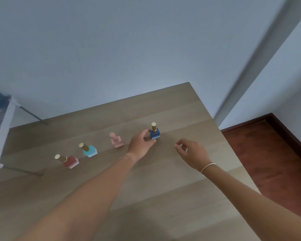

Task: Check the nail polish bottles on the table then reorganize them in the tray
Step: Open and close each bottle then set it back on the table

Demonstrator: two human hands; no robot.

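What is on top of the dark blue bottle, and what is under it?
A gold cap sits on top of the dark blue bottle. Under it is the wooden table. The left hand covers the bottle's lower left corner, so the contact there cannot be seen.

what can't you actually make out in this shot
Head view only:
- Clear tray with white frame at the left: cut off by the frame edge and blurred; its contents are only colour smears.
- Dark blue square bottle with gold cap: its left side is hidden by the left hand, so the grip is unclear.
- Right hand: curled fingers hide whether it holds anything.
- Labels on all bottles: too small.
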